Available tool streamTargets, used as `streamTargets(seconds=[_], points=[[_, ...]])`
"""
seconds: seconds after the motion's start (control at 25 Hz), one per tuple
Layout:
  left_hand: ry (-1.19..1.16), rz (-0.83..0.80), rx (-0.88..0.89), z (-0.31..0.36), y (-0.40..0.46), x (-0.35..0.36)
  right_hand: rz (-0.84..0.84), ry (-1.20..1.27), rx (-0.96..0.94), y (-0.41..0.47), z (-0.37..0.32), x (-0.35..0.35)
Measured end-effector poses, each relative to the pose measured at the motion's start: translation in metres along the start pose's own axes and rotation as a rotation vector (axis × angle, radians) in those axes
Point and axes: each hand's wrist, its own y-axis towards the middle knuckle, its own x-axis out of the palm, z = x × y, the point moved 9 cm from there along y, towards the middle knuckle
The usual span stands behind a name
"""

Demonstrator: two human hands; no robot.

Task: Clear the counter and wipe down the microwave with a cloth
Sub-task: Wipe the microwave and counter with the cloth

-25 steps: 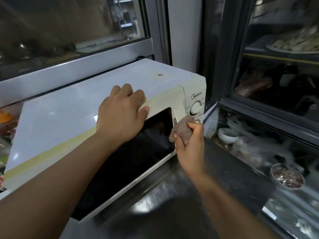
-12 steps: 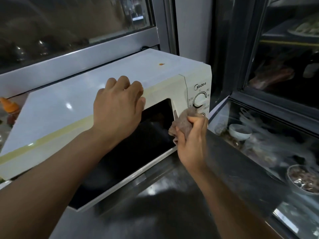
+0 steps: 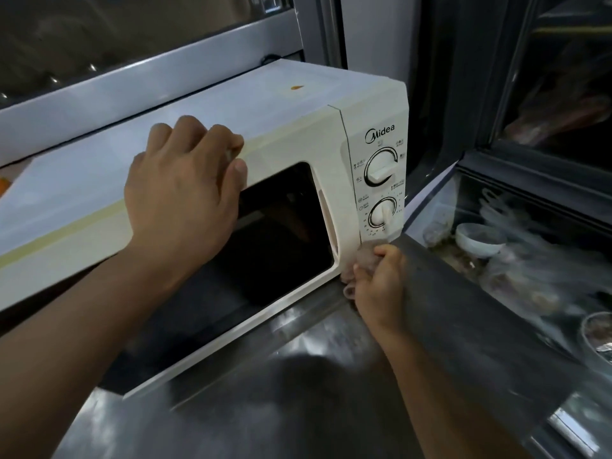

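Now, from the head camera, your left hand lies on the front top edge of the cream-white boxy microwave oven, fingers bent over onto its flat top and thumb down against the door frame above the dark glass window. That grip holds nothing loose; it simply rests on the casing. Your right hand has its grip curled tight round a crumpled brownish-grey cloth, which bulges out on the hand's left side. The cloth is pressed against the lower right corner of the microwave's front, just under the control panel and beside the bottom of the door handle recess. On that panel sit two round white dials, the larger upper dial below the Midea name and the smaller lower dial just above the cloth. A small orange spot marks the top of the oven toward the back. The microwave stands on a dark, shiny steel worktop, which reflects light in front of it. To the right, behind the glass of a display case, you can see a small white bowl and some blurred clear plastic bags; their contents cannot be made out.
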Motion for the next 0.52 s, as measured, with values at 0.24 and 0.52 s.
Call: streamTargets(seconds=[0.24, 0.52], points=[[0.038, 0.01, 0.004, 0.001, -0.002, 0.0, 0.041, 0.155, 0.237, 0.058, 0.024, -0.037], [0.051, -0.012, 0.004, 0.003, 0.0, 0.0, -0.057, 0.421, 0.436, -0.009, 0.02, 0.029]])
